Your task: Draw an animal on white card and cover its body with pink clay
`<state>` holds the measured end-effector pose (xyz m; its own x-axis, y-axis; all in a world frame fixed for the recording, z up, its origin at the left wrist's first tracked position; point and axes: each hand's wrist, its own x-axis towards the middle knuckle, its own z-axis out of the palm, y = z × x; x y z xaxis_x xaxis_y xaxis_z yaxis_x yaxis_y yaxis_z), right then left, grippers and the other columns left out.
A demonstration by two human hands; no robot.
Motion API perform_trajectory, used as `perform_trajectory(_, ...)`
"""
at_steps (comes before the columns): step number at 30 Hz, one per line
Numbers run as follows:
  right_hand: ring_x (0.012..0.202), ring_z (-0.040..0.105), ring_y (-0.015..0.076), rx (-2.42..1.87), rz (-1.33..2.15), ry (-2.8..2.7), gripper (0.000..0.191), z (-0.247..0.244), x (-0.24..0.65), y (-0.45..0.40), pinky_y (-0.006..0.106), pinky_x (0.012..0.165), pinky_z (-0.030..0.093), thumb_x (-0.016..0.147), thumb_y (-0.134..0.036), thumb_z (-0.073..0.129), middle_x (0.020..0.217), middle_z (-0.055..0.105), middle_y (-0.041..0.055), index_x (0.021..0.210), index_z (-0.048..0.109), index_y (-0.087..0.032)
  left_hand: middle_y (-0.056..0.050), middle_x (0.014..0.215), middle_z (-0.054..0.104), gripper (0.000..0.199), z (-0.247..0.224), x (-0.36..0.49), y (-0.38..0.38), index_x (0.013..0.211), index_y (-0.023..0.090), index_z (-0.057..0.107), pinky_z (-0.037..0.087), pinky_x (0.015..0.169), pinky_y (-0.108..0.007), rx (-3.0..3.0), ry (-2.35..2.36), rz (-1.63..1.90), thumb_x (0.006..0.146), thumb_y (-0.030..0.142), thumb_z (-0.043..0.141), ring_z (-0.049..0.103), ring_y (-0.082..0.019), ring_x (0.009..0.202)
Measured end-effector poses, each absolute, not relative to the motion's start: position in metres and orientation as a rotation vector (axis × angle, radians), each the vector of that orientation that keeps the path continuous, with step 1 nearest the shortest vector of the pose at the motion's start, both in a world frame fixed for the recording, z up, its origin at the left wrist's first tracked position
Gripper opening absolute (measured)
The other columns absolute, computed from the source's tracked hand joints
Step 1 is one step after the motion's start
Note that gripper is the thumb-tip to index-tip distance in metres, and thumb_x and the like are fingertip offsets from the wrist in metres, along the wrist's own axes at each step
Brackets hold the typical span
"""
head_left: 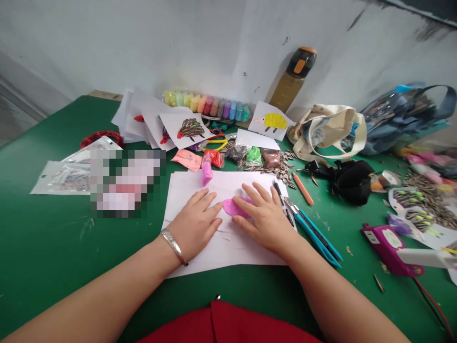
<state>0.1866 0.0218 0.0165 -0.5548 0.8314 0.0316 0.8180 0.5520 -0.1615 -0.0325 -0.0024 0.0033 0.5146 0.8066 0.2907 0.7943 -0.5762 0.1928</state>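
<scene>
A flat pink piece of modelling clay [231,207] lies on a white sheet of paper [228,247]. My right hand [266,214] rests over its right part, fingers spread, covering some of it. To its left, my left hand [196,219] lies flat on the paper with fingers stretched, its fingertips close to the clay's left edge. Just beyond the left hand sits a pink packet of clay [206,172]. A black pen [283,202] lies at the paper's right edge beside my right hand, partly hidden by it.
Blue-handled scissors and a cutter [317,233] lie right of the paper, near an orange stick [303,188]. Sunflower seeds [255,164] and clay packets [254,156] spread behind. Hedgehog pictures [191,131], a bottle [294,78] and a cloth bag [324,133] stand farther back; a purple glue gun [389,247] is right.
</scene>
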Motion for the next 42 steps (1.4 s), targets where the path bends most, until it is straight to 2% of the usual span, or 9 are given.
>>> perform_trajectory(5, 0.141, 0.025, 0.0363, -1.504, 0.201, -2.596, 0.057, 0.014, 0.189, 0.026, 0.067, 0.109, 0.019, 0.093, -0.058, 0.038, 0.153, 0.034, 0.0097, 0.141, 0.046, -0.028, -0.019, 0.125, 0.058, 0.034, 0.003, -0.032, -0.003, 0.118, 0.008, 0.065, 0.042, 0.103, -0.053, 2.716, 1.427, 0.556, 0.093, 0.023, 0.046, 0.046, -0.035, 0.122)
perform_trajectory(13, 0.138, 0.03, 0.0372, -1.462, 0.283, -2.669, 0.056, 0.016, 0.192, 0.026, 0.067, 0.108, 0.022, 0.09, -0.059, 0.041, 0.15, 0.04, 0.007, 0.137, 0.049, -0.031, -0.018, 0.127, 0.057, 0.034, 0.002, -0.032, -0.004, 0.12, 0.009, 0.064, 0.039, 0.106, -0.052, 2.684, 1.452, 0.524, 0.093, 0.023, 0.047, 0.044, -0.034, 0.125)
perform_trajectory(18, 0.138, 0.031, 0.0356, -1.46, 0.288, -2.654, 0.059, 0.016, 0.197, 0.025, 0.065, 0.109, 0.022, 0.09, -0.059, 0.042, 0.149, 0.041, 0.0088, 0.139, 0.047, -0.026, -0.019, 0.128, 0.056, 0.035, 0.002, -0.032, -0.004, 0.119, 0.009, 0.064, 0.039, 0.106, -0.053, 2.673, 1.458, 0.516, 0.093, 0.028, 0.049, 0.043, -0.036, 0.126)
perform_trajectory(22, 0.137, 0.033, 0.0355, -1.44, 0.271, -2.671, 0.055, 0.015, 0.196, 0.025, 0.067, 0.108, 0.021, 0.09, -0.054, 0.047, 0.147, 0.044, 0.0077, 0.136, 0.05, -0.026, -0.02, 0.129, 0.056, 0.04, 0.002, -0.032, -0.005, 0.12, 0.009, 0.063, 0.038, 0.106, -0.054, 2.64, 1.465, 0.495, 0.092, 0.035, 0.053, 0.043, -0.036, 0.127)
perform_trajectory(28, 0.135, 0.035, 0.0352, -1.419, 0.3, -2.632, 0.052, 0.011, 0.197, 0.027, 0.064, 0.107, 0.026, 0.089, -0.051, 0.049, 0.146, 0.045, 0.0084, 0.134, 0.053, -0.025, -0.02, 0.13, 0.055, 0.042, 0.002, -0.031, -0.005, 0.123, 0.007, 0.06, 0.035, 0.109, -0.052, 2.623, 1.465, 0.506, 0.091, 0.034, 0.054, 0.042, -0.036, 0.128)
perform_trajectory(34, 0.138, 0.032, 0.0337, -1.375, 0.351, -2.58, 0.059, 0.002, 0.198, 0.038, 0.063, 0.109, 0.023, 0.088, -0.054, 0.05, 0.147, 0.044, 0.0087, 0.139, 0.047, -0.026, -0.018, 0.131, 0.056, 0.05, 0.002, -0.032, -0.003, 0.13, 0.007, 0.053, 0.035, 0.11, -0.05, 2.599, 1.511, 0.469, 0.091, 0.039, 0.052, 0.043, -0.033, 0.128)
perform_trajectory(38, 0.138, 0.032, 0.0332, -1.334, 0.382, -2.559, 0.061, -0.002, 0.196, 0.047, 0.064, 0.11, 0.019, 0.087, -0.057, 0.051, 0.146, 0.045, 0.0088, 0.139, 0.047, -0.027, -0.019, 0.131, 0.055, 0.051, 0.002, -0.034, -0.002, 0.126, 0.007, 0.057, 0.035, 0.109, -0.051, 2.582, 1.601, 0.476, 0.091, 0.042, 0.052, 0.043, -0.035, 0.128)
perform_trajectory(42, 0.138, 0.031, 0.0321, -1.328, 0.4, -2.557, 0.062, 0.0, 0.194, 0.048, 0.064, 0.11, 0.018, 0.087, -0.057, 0.051, 0.147, 0.043, 0.0086, 0.14, 0.045, -0.027, -0.022, 0.138, 0.049, 0.056, -0.001, -0.033, 0.0, 0.129, 0.006, 0.054, 0.032, 0.11, -0.052, 2.591, 1.634, 0.502, 0.09, 0.046, 0.053, 0.037, -0.036, 0.133)
